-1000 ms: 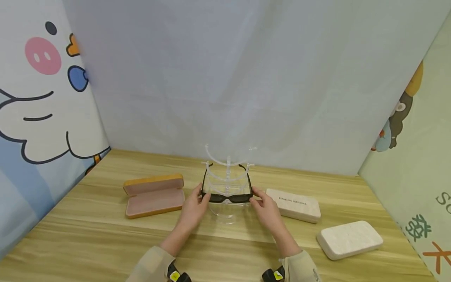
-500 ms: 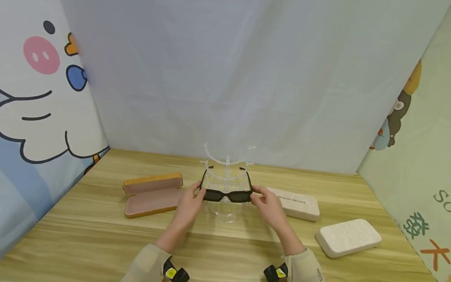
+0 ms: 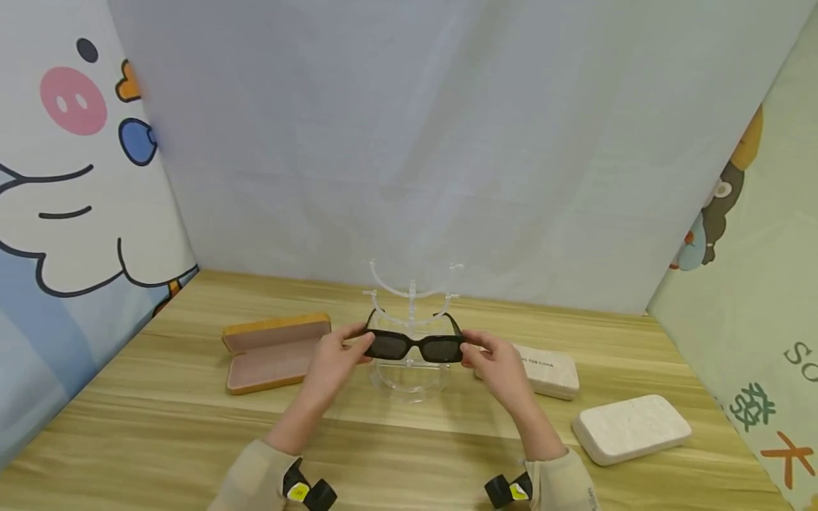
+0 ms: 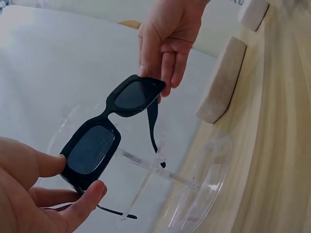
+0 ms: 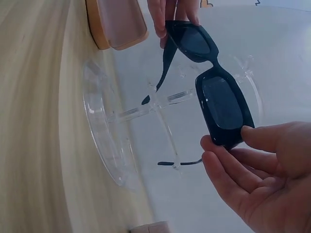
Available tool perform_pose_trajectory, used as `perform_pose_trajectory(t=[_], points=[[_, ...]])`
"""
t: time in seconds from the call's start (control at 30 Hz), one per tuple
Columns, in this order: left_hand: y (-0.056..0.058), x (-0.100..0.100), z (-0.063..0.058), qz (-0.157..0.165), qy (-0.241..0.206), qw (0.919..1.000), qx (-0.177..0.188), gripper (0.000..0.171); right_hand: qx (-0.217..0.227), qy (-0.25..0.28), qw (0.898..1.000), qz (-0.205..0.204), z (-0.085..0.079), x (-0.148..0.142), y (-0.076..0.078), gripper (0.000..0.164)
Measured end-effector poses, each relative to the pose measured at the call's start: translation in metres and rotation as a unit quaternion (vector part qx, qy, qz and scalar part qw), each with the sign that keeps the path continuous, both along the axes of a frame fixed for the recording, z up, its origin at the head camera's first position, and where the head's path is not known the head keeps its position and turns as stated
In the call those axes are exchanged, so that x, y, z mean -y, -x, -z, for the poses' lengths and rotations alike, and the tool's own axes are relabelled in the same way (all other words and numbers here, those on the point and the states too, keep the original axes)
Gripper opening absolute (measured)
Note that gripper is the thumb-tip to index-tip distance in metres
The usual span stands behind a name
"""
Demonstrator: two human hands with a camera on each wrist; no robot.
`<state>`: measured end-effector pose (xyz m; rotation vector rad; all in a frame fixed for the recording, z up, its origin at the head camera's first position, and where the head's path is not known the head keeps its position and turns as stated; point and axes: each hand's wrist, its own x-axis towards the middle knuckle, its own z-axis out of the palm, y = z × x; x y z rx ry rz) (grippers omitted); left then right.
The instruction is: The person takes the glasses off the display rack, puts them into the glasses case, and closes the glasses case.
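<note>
Black sunglasses (image 3: 415, 346) with dark lenses face me, their temples unfolded and pointing back toward a clear plastic glasses stand (image 3: 412, 289). My left hand (image 3: 334, 362) pinches the frame's left end between thumb and fingers. At the other end, my right hand (image 3: 500, 365) pinches it the same way. Both wrist views show the sunglasses (image 4: 92, 148) in front of the stand (image 5: 104, 131), temple tips close to its arms. Whether the temples touch the stand, I cannot tell.
An orange glasses case (image 3: 277, 353) lies open on the wooden table (image 3: 396, 454) at left. To the right are a lettered cream case (image 3: 549, 372) and another cream case (image 3: 633, 429), both closed. A pale cloth (image 3: 409, 142) hangs behind the stand.
Both hands have lifted the sunglasses slightly and drawn them toward me. The lenses now face me more fully, and the hands have spread a little apart. The stand and cases stay put.
</note>
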<state>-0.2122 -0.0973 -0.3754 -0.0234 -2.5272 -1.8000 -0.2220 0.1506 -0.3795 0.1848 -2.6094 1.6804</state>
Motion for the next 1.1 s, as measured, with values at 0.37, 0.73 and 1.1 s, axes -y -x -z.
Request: perform_pose_trajectory(t=[0.37,0.73,1.1], points=[[-0.006,0.006,-0.017,0.027,-0.045,0.9986,0.002,0.045,0.008,0.031,0.999,-0.002,-0.026,-0.005,-0.013,0.037],[-0.017,0.004,-0.034,0.011,-0.091,0.9958,-0.002,0.039,-0.010,0.056,0.998,0.031,-0.035,-0.009,-0.020,0.038],[-0.029,0.003,-0.049,-0.037,-0.023,0.9964,-0.072,0.040,-0.060,0.074,0.994,0.060,-0.054,-0.005,-0.037,0.040]])
